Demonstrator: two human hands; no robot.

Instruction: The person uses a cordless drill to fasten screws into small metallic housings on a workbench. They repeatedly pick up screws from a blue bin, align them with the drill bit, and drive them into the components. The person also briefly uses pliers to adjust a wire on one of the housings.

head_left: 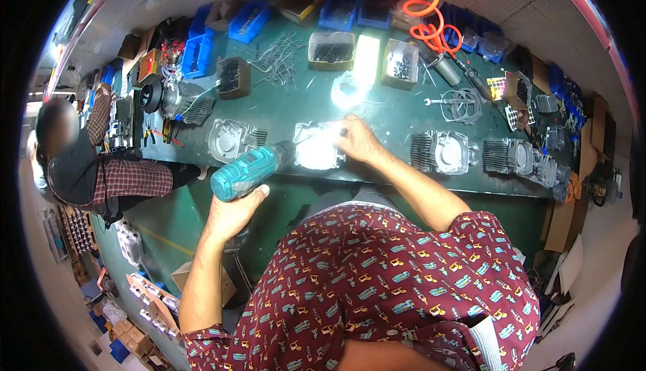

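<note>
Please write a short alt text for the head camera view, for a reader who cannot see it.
Seen from above, a person's left hand holds a teal power drill aimed at a finned metal casting on a green workbench, while the right hand steadies the casting. More castings, part bins and another seated person surround them.

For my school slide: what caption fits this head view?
Left hand drives a teal power screwdriver into a metal housing steadied by the right hand.

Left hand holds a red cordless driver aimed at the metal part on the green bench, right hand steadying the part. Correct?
Not quite: the cordless driver in the left hand is teal, not red, as the head view shows. Otherwise right: it points at the metal part on the green bench, with the right hand on that part.
</note>
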